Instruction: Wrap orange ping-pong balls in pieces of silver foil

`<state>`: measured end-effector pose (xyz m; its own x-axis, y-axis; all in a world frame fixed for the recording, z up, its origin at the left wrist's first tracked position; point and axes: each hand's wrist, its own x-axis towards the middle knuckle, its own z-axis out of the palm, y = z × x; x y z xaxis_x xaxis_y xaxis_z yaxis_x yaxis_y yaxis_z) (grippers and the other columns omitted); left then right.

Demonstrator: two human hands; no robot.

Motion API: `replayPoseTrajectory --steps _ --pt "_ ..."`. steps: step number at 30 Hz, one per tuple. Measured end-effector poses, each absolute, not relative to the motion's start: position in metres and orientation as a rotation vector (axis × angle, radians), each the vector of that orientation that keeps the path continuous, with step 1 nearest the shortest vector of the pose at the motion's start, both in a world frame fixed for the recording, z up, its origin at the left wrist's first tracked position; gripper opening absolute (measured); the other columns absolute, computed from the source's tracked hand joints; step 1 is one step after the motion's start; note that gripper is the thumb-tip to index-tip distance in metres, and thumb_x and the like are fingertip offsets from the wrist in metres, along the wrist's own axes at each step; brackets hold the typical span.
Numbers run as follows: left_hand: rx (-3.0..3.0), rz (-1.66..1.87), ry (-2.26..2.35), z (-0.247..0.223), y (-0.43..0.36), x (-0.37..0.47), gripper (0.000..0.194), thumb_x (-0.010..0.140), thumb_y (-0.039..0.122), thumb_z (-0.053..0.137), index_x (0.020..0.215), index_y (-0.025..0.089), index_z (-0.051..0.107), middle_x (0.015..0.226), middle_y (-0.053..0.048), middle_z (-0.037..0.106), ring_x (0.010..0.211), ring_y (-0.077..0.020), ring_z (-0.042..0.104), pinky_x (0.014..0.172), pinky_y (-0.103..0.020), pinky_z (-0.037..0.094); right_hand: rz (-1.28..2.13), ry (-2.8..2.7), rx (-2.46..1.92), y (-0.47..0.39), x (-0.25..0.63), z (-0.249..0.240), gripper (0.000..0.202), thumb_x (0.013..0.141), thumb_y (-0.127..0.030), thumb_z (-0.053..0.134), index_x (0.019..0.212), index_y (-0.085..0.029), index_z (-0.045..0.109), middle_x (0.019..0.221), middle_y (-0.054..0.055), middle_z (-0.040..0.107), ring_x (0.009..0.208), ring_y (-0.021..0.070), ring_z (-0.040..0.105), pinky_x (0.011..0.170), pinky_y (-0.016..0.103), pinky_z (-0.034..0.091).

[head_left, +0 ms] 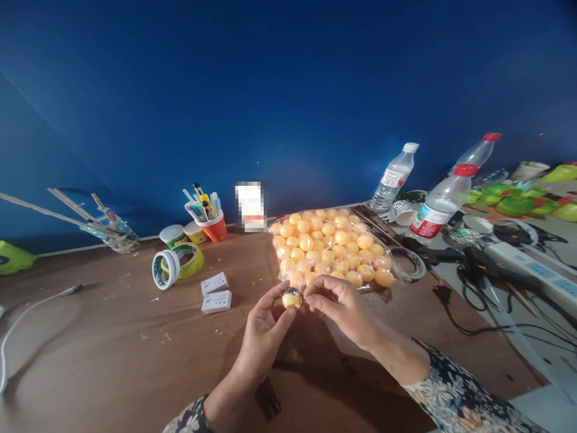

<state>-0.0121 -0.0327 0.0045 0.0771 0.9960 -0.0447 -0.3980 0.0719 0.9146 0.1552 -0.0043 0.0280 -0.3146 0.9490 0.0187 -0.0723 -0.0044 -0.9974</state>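
Now, a small shiny golden ball [293,299] above the brown table [112,337]

The left hand [262,328] pinches it with thumb and finger; the right hand [345,310], nearly closed, is beside it; I cannot tell its grip. Behind lies a transparent plastic bag [383,239] of orange balls [341,237].

The left hand [262,326] is holding a small, shiny gold ball [292,299] between thumb and fingers, while the right hand [345,310] is pinching its fingertips together at the ball's right side. Just beyond, a clear bag [377,231] full of yellow-orange balls [351,251] is lying on the brown table [112,337]. Left of the hands, two small white boxes [216,302] are lying near a yellow tape roll [192,261]. Behind, a red cup [215,229] is holding pens before the blue wall [270,90]. Farther right, plastic bottles [435,213] are standing beyond a white power strip [536,267] and black cables [473,331].
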Motion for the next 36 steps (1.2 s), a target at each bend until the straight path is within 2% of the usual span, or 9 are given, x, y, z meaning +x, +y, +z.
replayPoseTrajectory --steps 5,14,21,26,32,36 --pt "0.909 1.319 0.932 0.0057 -0.0314 -0.0099 0.038 0.076 0.017 0.072 0.113 0.020 0.062 0.104 -0.005 0.072 0.088 -0.0147 0.068 0.080 -0.025 0.053 1.468 -1.364 -0.991 -0.0066 0.1517 0.0246 0.011 0.081 -0.029 0.067 0.081 -0.020 0.062 0.066 -0.003 0.060 0.063 0.0117 0.055 0.059 0.023 0.044" --pt "0.902 1.332 0.945 0.0068 -0.0333 -0.0095 0.037 0.077 0.016 0.072 0.112 0.021 0.062 0.102 -0.004 0.073 0.082 -0.0123 0.068 0.078 -0.023 0.053 1.230 -1.541 -1.040 -0.0114 0.1518 0.0257 0.008 0.088 -0.025 0.057 0.082 -0.021 0.059 0.072 -0.001 0.061 0.067 0.0139 0.059 0.065 0.026 0.048" --pt "0.911 1.335 0.982 0.0070 -0.0324 -0.0085 0.039 0.075 0.019 0.074 0.112 0.020 0.063 0.105 -0.006 0.073 0.089 -0.0145 0.067 0.082 -0.024 0.052 1.244 -1.476 -0.998 -0.0098 0.1512 0.0239 0.006 0.088 -0.026 0.057 0.086 -0.021 0.060 0.079 0.000 0.064 0.071 0.0144 0.063 0.068 0.026 0.051" --pt "0.901 1.347 1.018 0.0081 -0.0324 -0.0079 0.045 0.070 0.021 0.077 0.113 0.020 0.064 0.107 -0.007 0.072 0.092 -0.0177 0.068 0.083 -0.027 0.052 1.235 -1.460 -1.013 -0.0070 0.1525 0.0241 0.008 0.086 -0.027 0.060 0.084 -0.020 0.063 0.076 0.000 0.064 0.070 0.0142 0.060 0.066 0.025 0.049" --pt "0.899 1.339 0.988 0.0097 -0.0331 -0.0082 0.037 0.072 0.019 0.075 0.107 0.019 0.063 0.098 -0.006 0.073 0.086 -0.0165 0.069 0.079 -0.026 0.053 1.341 -1.397 -0.989 -0.0057 0.1523 0.0226 0.009 0.085 -0.031 0.062 0.084 -0.021 0.062 0.077 0.000 0.064 0.071 0.0147 0.060 0.069 0.027 0.049" --pt "0.908 1.352 1.007 0.0106 -0.0329 -0.0076 0.038 0.071 0.020 0.076 0.107 0.018 0.063 0.102 -0.007 0.072 0.088 -0.0180 0.068 0.080 -0.028 0.053 1.333 -1.395 -0.986 -0.0054 0.1533 0.0230 0.010 0.085 -0.031 0.062 0.081 -0.022 0.061 0.075 -0.002 0.062 0.069 0.0145 0.059 0.067 0.027 0.048"
